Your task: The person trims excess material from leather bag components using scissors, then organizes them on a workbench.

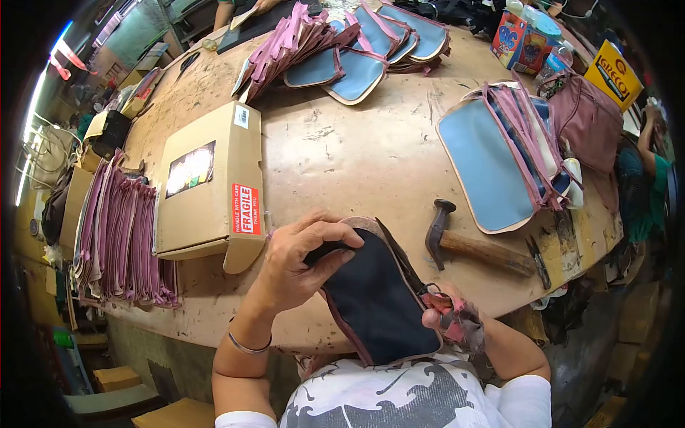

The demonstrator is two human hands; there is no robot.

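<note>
A dark fabric bag panel [374, 296] with rounded corners and a reddish-brown trim along its edge is held upright before my chest. My left hand [303, 260] is closed on its upper left edge, thumb and fingers pinching the dark lining. At the panel's right edge, my right hand [451, 317] is closed with its thumb against the trim. Worn reddish cloth or wrapping covers part of that hand and hides several fingers. To the right of the panel lies a hammer [481, 251] with a wooden handle.
On the left stand a cardboard box [203, 171] and a stack of pink-edged pieces [121, 228]. Blue panels [489, 164] lie at right beside a dark pointed tool [539, 262]. More blue panels [357, 75] are piled at the back, near another person's hand [265, 4].
</note>
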